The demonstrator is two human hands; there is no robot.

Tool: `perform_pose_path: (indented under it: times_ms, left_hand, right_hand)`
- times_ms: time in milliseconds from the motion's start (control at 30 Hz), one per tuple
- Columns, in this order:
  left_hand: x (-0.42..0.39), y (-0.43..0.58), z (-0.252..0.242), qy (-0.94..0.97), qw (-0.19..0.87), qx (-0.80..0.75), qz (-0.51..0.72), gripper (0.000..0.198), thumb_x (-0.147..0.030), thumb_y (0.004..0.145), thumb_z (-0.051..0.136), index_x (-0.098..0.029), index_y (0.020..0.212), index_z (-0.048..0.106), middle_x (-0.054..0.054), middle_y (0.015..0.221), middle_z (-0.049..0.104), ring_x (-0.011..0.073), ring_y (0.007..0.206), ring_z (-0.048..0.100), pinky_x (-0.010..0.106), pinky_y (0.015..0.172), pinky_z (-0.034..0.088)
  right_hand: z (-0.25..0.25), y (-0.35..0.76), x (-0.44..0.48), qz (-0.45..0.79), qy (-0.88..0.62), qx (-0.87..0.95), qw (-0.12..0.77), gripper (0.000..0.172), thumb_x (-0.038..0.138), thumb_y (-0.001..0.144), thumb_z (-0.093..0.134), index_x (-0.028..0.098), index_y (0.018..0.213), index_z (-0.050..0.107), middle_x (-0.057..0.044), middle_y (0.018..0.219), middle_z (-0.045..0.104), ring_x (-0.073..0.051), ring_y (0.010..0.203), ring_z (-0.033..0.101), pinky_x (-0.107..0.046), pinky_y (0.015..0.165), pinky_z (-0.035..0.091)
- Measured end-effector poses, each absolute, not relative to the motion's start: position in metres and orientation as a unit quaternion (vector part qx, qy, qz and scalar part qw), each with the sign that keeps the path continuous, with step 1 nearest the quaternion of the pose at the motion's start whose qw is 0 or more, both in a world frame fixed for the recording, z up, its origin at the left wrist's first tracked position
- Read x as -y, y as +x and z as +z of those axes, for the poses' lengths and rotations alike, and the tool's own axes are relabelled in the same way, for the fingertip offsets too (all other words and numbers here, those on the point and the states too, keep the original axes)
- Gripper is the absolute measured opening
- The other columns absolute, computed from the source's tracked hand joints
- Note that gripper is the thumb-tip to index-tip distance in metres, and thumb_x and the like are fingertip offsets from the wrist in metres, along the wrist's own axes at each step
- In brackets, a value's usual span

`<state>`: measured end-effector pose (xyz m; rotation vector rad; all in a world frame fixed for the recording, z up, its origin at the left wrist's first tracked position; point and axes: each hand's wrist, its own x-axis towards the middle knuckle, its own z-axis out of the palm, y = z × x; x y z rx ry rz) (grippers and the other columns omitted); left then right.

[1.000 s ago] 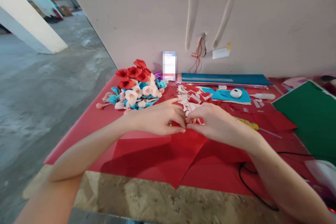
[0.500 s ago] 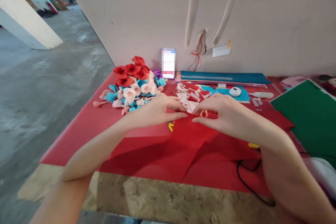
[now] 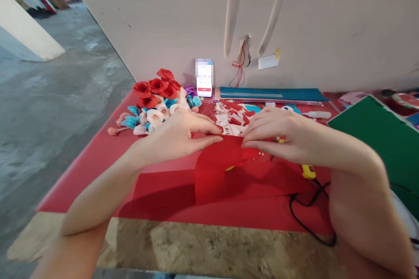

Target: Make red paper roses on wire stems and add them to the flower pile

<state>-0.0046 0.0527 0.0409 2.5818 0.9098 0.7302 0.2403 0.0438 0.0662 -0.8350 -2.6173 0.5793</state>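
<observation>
A sheet of red crepe paper [image 3: 212, 161] hangs between my two hands above the table, curled over at its lower left. My left hand [image 3: 180, 133] pinches its top edge between thumb and fingers. On the other side my right hand [image 3: 275, 133] grips the same edge, a short gap away from the left. More red paper [image 3: 262, 178] lies flat beneath the held sheet. Just behind the hands is a heap of white and red paper scraps [image 3: 229, 117]. Close to my left hand lies a pile of paper flowers, with red blooms [image 3: 157, 87] and white ones [image 3: 155, 117].
A lit phone [image 3: 204, 77] leans on the wall at the back. Blue rolled paper [image 3: 271, 93] lies along the wall. A yellow tool [image 3: 308, 171] with a black cord [image 3: 293, 209] rests by my right forearm. A green board [image 3: 376, 144] is at the right.
My hands have moved slightly apart along the paper's edge. The hanging sheet has swung from a downward point into a curled fold. The camera view has shifted a little to the right.
</observation>
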Motion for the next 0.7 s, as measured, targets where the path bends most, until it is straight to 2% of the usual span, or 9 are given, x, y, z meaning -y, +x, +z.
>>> perform_pose_path:
  times_ms: [100,200,267,333,400,533,600,700]
  left_hand:
    - [-0.051,-0.013,0.043,0.9,0.121,-0.316,0.275,0.015,-0.028,0.084,0.057,-0.022,0.078,0.07,-0.003,0.074,0.072,0.0125,0.068,0.065,0.026,0.074,0.048]
    - [-0.048,-0.014,0.043,0.893,0.116,-0.312,0.303,0.015,-0.028,0.083,0.057,-0.023,0.077,0.07,-0.004,0.074,0.071,0.0131,0.071,0.066,0.027,0.078,0.049]
    - [-0.046,-0.011,0.043,0.893,0.127,-0.308,0.303,0.015,-0.027,0.084,0.057,-0.023,0.077,0.07,-0.003,0.074,0.071,0.0131,0.071,0.066,0.027,0.077,0.049]
    - [-0.044,-0.008,0.041,0.888,0.158,-0.305,0.304,0.013,-0.026,0.083,0.058,-0.023,0.078,0.07,-0.003,0.075,0.071,0.0137,0.073,0.067,0.025,0.075,0.049]
    - [-0.044,-0.005,0.036,0.865,0.24,-0.306,0.317,0.01,-0.027,0.081,0.061,-0.024,0.087,0.069,-0.001,0.082,0.072,0.0157,0.083,0.067,0.024,0.077,0.05]
    - [-0.042,0.005,0.012,0.77,0.488,-0.277,0.303,0.052,-0.034,0.073,0.07,-0.025,0.121,0.055,0.004,0.12,0.062,0.0217,0.108,0.06,0.029,0.088,0.051]
    - [-0.037,0.012,-0.006,0.74,0.556,-0.281,0.253,0.053,-0.032,0.072,0.07,-0.023,0.123,0.054,0.005,0.12,0.063,0.0237,0.108,0.06,0.033,0.09,0.05]
    - [-0.026,0.025,-0.031,0.679,0.601,-0.341,0.246,0.037,-0.035,0.074,0.067,-0.019,0.108,0.063,0.005,0.108,0.069,0.0241,0.101,0.063,0.031,0.085,0.052]
  right_hand:
    - [0.066,0.261,-0.046,0.207,-0.329,0.914,0.117,0.02,0.03,0.086,0.054,0.025,0.076,0.071,0.001,0.073,0.068,-0.015,0.072,0.063,-0.03,0.074,0.047]
    - [0.063,0.264,-0.042,0.159,-0.389,0.888,0.185,0.02,0.039,0.084,0.056,0.026,0.092,0.07,-0.001,0.092,0.069,-0.018,0.086,0.064,-0.03,0.077,0.047]
    - [0.059,0.255,-0.037,0.144,-0.39,0.882,0.221,0.028,0.041,0.082,0.059,0.025,0.104,0.065,-0.002,0.104,0.067,-0.02,0.095,0.062,-0.03,0.081,0.047]
    - [0.056,0.243,-0.031,0.16,-0.369,0.887,0.226,0.024,0.034,0.082,0.061,0.023,0.102,0.066,-0.002,0.099,0.069,-0.017,0.09,0.063,-0.029,0.079,0.047]
    - [0.054,0.234,-0.027,0.185,-0.361,0.882,0.237,0.013,0.026,0.084,0.058,0.021,0.09,0.068,0.0,0.083,0.07,-0.014,0.077,0.063,-0.026,0.071,0.047]
    - [0.056,0.236,-0.026,0.192,-0.415,0.835,0.308,0.011,0.026,0.082,0.059,0.022,0.078,0.068,0.002,0.074,0.068,-0.012,0.065,0.059,-0.025,0.062,0.044]
    - [0.057,0.241,-0.028,0.183,-0.445,0.812,0.331,0.011,0.029,0.081,0.061,0.022,0.076,0.068,0.002,0.072,0.068,-0.012,0.063,0.058,-0.025,0.059,0.043]
    - [0.055,0.25,-0.029,0.208,-0.476,0.78,0.35,0.015,0.033,0.079,0.063,0.02,0.072,0.069,0.002,0.068,0.067,-0.012,0.06,0.058,-0.024,0.054,0.044]
